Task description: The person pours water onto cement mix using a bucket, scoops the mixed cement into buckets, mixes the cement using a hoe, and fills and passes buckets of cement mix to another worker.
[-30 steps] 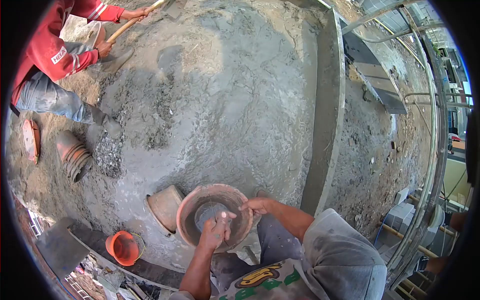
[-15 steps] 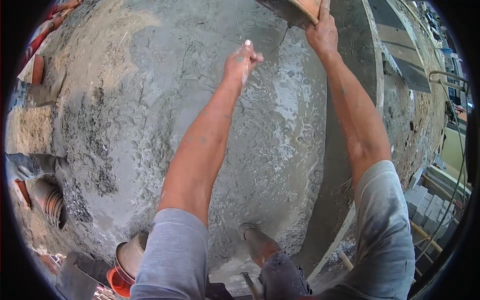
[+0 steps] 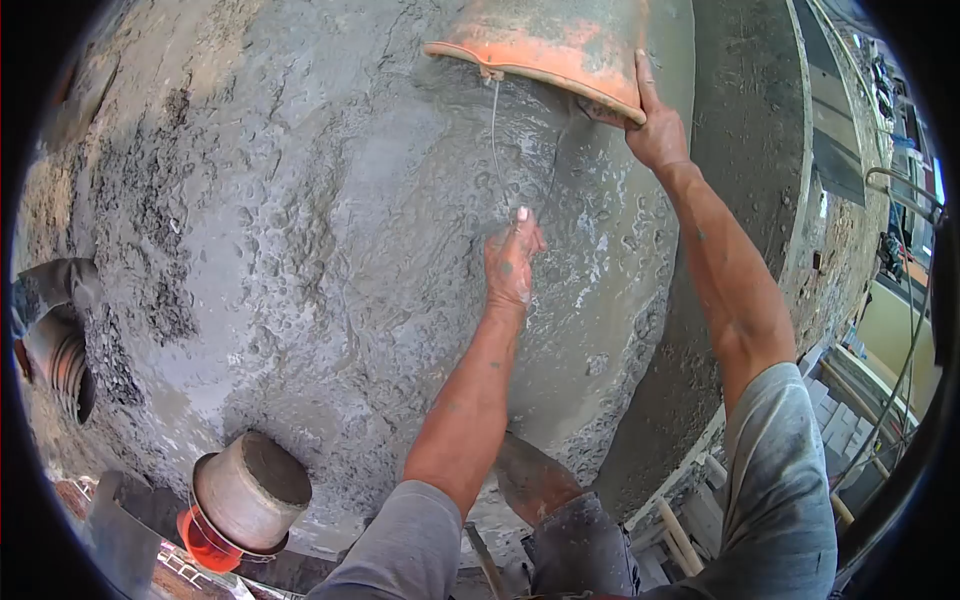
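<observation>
A cement-smeared orange bucket (image 3: 570, 45) is tipped over the wet grey concrete (image 3: 400, 200), its rim facing me. My right hand (image 3: 660, 135) grips the right side of that rim, with the thumb side along the outer wall. A thin wire handle (image 3: 494, 130) hangs from the bucket and runs down to my left hand (image 3: 513, 260). My left fingers are curled closed around the handle's end, just above the concrete, with the thumb pointing up. The inside of the bucket is mostly hidden.
A second bucket (image 3: 250, 490) lies overturned at lower left, beside a red-orange one (image 3: 208, 540). My leg (image 3: 540, 480) stands in the concrete. A board edge (image 3: 803, 140) runs along the right. A ribbed pipe (image 3: 70, 370) lies at far left, and grey blocks (image 3: 840, 425) are stacked at right.
The bucket has come lower and nearer in view, now showing its rim and wall. Both hands appear lower, still on bucket and handle. The view has shifted, and the co-worker's arms at upper left are gone.
</observation>
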A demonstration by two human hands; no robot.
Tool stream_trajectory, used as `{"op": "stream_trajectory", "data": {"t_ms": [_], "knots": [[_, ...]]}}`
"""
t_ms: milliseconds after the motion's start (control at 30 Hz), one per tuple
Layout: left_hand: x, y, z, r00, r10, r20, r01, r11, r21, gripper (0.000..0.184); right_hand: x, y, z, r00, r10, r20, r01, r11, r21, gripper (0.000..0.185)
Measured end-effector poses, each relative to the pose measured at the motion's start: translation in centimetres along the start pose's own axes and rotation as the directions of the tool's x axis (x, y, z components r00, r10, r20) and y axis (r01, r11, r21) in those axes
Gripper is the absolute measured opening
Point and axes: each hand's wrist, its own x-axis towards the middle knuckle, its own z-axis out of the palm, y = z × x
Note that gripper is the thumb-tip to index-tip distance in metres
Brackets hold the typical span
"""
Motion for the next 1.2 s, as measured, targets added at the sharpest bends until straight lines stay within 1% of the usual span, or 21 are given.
{"op": "stream_trajectory", "data": {"t_ms": [33, 67, 133, 233, 367, 467, 533, 567, 633, 667, 733, 800, 833, 867, 900, 933, 967, 1033, 1067, 1167, 1200], "knots": [[-2.3, -0.2, -1.7, 0.997, -0.051, -0.050, 0.055, 0.996, 0.077, 0.037, -3.3, -0.4, 1.0, 0.998, 0.044, 0.039, -0.046, 0.996, 0.073, 0.091], [-5.0, -0.4, -3.7, 0.995, -0.064, -0.070, 0.068, 0.996, 0.053, 0.036, -6.8, -0.9, 1.9, 0.992, 0.091, 0.084, -0.102, 0.984, 0.143, 0.093], [-10.5, -1.9, -9.0, 0.994, -0.071, -0.088, 0.072, 0.997, 0.007, 0.035, -13.7, -3.4, 3.0, 0.972, 0.146, 0.182, -0.172, 0.976, 0.136, 0.094], [-19.5, -2.0, -15.9, 0.990, -0.083, -0.117, 0.080, 0.996, -0.031, 0.035, -21.9, -6.4, 4.7, 0.967, 0.049, 0.250, -0.102, 0.974, 0.203, 0.095], [-30.3, 2.4, -23.7, 0.960, -0.061, -0.274, 0.067, 0.998, 0.013, 0.037, -32.8, -15.9, 8.1, 0.924, 0.057, 0.377, -0.171, 0.946, 0.275, 0.096], [-37.6, 7.2, -28.6, 0.927, -0.045, -0.372, 0.149, 0.955, 0.257, 0.040, -40.5, -23.7, 7.5, 0.868, 0.039, 0.494, -0.241, 0.905, 0.351, 0.097], [-40.5, 13.3, -24.8, 0.887, -0.055, -0.459, 0.289, 0.840, 0.458, 0.038, -41.8, -27.9, 5.7, 0.836, 0.019, 0.549, -0.272, 0.883, 0.383, 0.096], [-41.6, 16.2, -22.4, 0.863, -0.055, -0.502, 0.363, 0.758, 0.542, 0.038, -41.6, -28.9, 4.6, 0.752, 0.030, 0.659, -0.374, 0.842, 0.388, 0.091], [-42.5, 19.8, -18.5, 0.901, 0.104, -0.421, 0.238, 0.693, 0.680, 0.042, -40.0, -30.2, 2.8, 0.544, 0.015, 0.839, -0.558, 0.753, 0.349, 0.083], [-42.7, 21.2, -17.3, 0.912, 0.171, -0.373, 0.183, 0.642, 0.744, 0.047, -39.0, -30.9, 2.3, 0.445, -0.019, 0.895, -0.573, 0.762, 0.301, 0.076], [-41.4, 23.5, -16.4, 0.899, 0.181, -0.400, 0.173, 0.692, 0.701, 0.061, -36.0, -32.2, 1.9, 0.243, -0.060, 0.968, -0.583, 0.789, 0.195, 0.064], [-39.6, 23.6, -17.2, 0.887, 0.162, -0.432, 0.162, 0.767, 0.621, 0.073, -37.2, -33.3, 4.3, 0.738, -0.072, 0.671, -0.199, 0.927, 0.317, 0.055], [-38.7, 22.2, -18.8, 0.882, 0.133, -0.452, 0.166, 0.810, 0.562, 0.075, -38.9, -34.1, 4.6, 0.889, -0.122, 0.441, -0.002, 0.962, 0.271, 0.053], [-39.1, 23.4, -17.8, 0.886, 0.079, -0.457, 0.151, 0.883, 0.444, 0.075, -39.9, -35.7, 3.5, 0.920, -0.215, 0.326, 0.028, 0.870, 0.492, 0.051], [-39.6, 24.5, -16.8, 0.887, 0.024, -0.460, 0.139, 0.938, 0.317, 0.074, -40.5, -37.8, 1.8, 0.940, -0.286, 0.185, 0.087, 0.728, 0.680, 0.051], [-40.1, 24.9, -17.1, 0.880, 0.024, -0.474, 0.132, 0.947, 0.292, 0.072, -41.8, -40.1, -0.6, 0.772, -0.175, 0.610, -0.468, 0.492, 0.734, 0.050], [-40.7, 25.4, -18.2, 0.875, 0.021, -0.484, 0.128, 0.954, 0.273, 0.069, -43.1, -42.2, -3.1, 0.405, -0.220, 0.887, -0.884, 0.152, 0.442, 0.050], [-42.2, 28.1, -19.2, 0.873, 0.228, -0.431, -0.019, 0.899, 0.437, 0.060, -43.1, -45.3, -5.9, 0.422, -0.191, 0.886, -0.700, 0.553, 0.453, 0.049], [-44.4, 29.2, -19.8, 0.848, 0.391, -0.357, -0.119, 0.797, 0.592, 0.054, -44.2, -46.1, -7.6, 0.415, -0.172, 0.893, -0.569, 0.718, 0.402, 0.048], [-51.0, 35.2, -20.7, 0.844, 0.387, -0.371, -0.154, 0.838, 0.524, 0.042, -43.2, -43.5, -6.2, 0.483, 0.110, 0.869, -0.784, 0.497, 0.373, 0.043], [-53.0, 36.9, -21.2, 0.843, 0.369, -0.391, -0.155, 0.863, 0.480, 0.039, -43.8, -42.5, -6.7, 0.521, 0.133, 0.843, -0.786, 0.461, 0.413, 0.042]]}}
